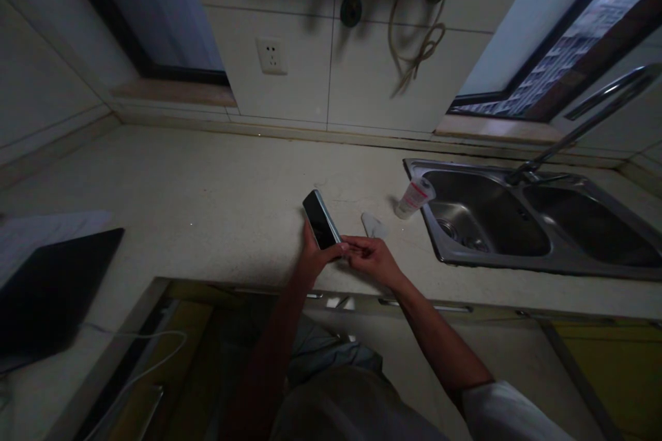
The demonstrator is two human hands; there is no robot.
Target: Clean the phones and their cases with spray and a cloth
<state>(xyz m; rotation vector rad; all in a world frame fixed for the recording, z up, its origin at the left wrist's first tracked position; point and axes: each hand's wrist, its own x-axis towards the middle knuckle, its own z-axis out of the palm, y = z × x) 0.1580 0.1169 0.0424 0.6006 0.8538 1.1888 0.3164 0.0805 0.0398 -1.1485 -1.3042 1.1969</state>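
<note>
Head view, left hand [312, 260] gripping a phone [321, 222], right hand [374, 262] at its bottom end, can't really tell if it's pinching

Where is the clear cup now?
In the head view, the clear cup is on the counter, just left of the sink, right of the phone.

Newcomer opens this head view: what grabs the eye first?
Probably the dark-faced, phone-like device mid-frame, held in the left hand, with the right hand at its near end. Next, the steel double sink on the right, a see-through cup beside its left rim, then the large dark flat object at far left.
</note>
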